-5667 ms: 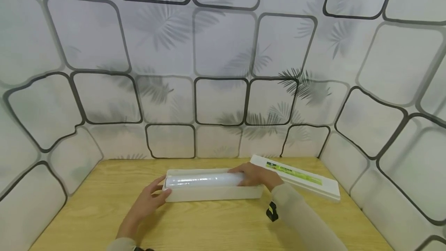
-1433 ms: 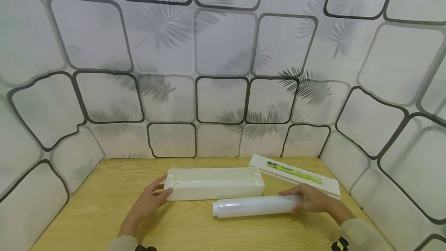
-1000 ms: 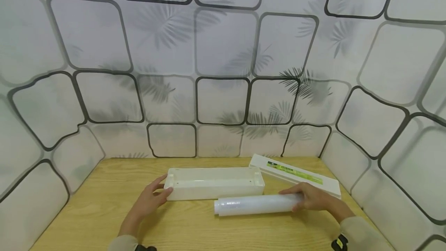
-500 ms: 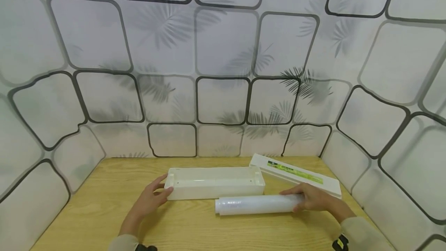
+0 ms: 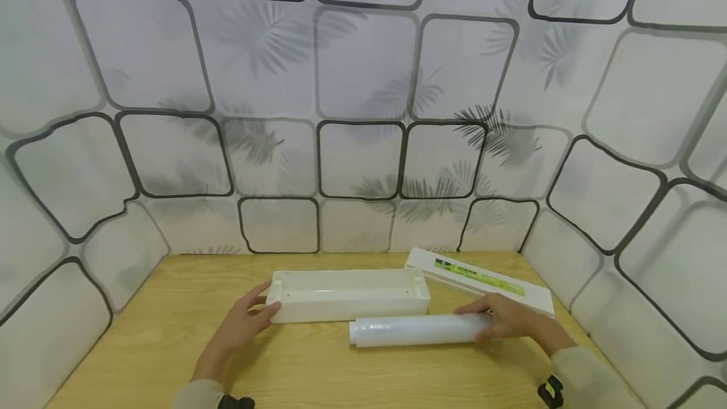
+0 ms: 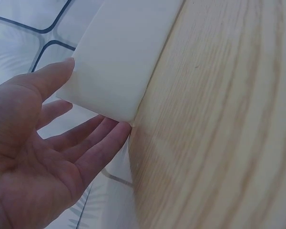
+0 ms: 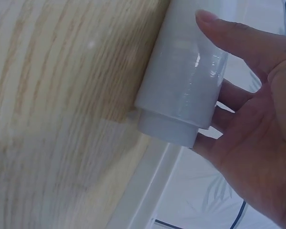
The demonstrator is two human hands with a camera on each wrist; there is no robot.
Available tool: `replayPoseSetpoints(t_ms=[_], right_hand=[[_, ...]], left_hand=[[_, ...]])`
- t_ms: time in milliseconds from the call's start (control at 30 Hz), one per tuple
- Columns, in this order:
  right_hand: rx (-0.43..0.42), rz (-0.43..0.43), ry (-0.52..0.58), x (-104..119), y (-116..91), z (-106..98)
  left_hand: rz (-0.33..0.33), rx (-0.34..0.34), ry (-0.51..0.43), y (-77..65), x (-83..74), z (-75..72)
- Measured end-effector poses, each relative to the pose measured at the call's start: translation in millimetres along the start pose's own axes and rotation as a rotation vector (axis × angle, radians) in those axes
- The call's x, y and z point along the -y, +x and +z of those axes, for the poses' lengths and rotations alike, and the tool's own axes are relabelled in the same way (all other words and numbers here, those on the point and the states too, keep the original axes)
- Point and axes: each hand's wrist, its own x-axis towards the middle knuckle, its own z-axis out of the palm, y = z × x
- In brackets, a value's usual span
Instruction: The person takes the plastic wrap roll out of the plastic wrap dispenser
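A long white plastic box (image 5: 348, 306) without its cover stands on the wooden table, its inside bare. My left hand (image 5: 240, 326) holds its left end, thumb at the front corner and fingers along the end. In the left wrist view the fingertips touch the lower corner of the box (image 6: 119, 62). A roll of cling film (image 5: 414, 331) lies just in front of the box, toward the right. My right hand (image 5: 507, 320) grips the roll's right end, thumb on the near side. The right wrist view shows the core jutting from the film roll (image 7: 181, 76).
A white lid (image 5: 483, 279) with a green and yellow label lies slanted behind the right hand, close to the box's right end. Patterned cloth walls (image 5: 363, 226) enclose the table (image 5: 318, 371) at the back and both sides.
Several seconds ago the film roll was inside the box. My right hand has brought it out, forward and right, onto the table. Lately both hands have stayed nearly still; the head view tilted slightly.
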Motion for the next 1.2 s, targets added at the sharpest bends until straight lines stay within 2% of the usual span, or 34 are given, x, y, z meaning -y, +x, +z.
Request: replayPoseSetpoints(t_ms=[267,433,733,933,1200], right_hand=[[0.032,0.077,0.051,4.3,3.8,-1.7],[0.008,0.041,-0.011,2.0,7.8,1.5],[0.037,0.175,-0.074,16.7,27.0,3.7],[0.041,0.161,-0.094,26.2,37.0,4.6],[0.025,0.155,-0.125,27.4,39.4,8.4]], left_hand=[[0.008,-0.004,-0.016,0.5,0.7,1.7],[0.005,-0.019,-0.015,0.9,2.5,2.8],[0.02,-0.007,-0.009,0.0,-0.3,0.2],[0.014,-0.013,-0.019,1.3,0.5,-0.5],[0.027,-0.005,-0.016,1.5,3.1,0.1]])
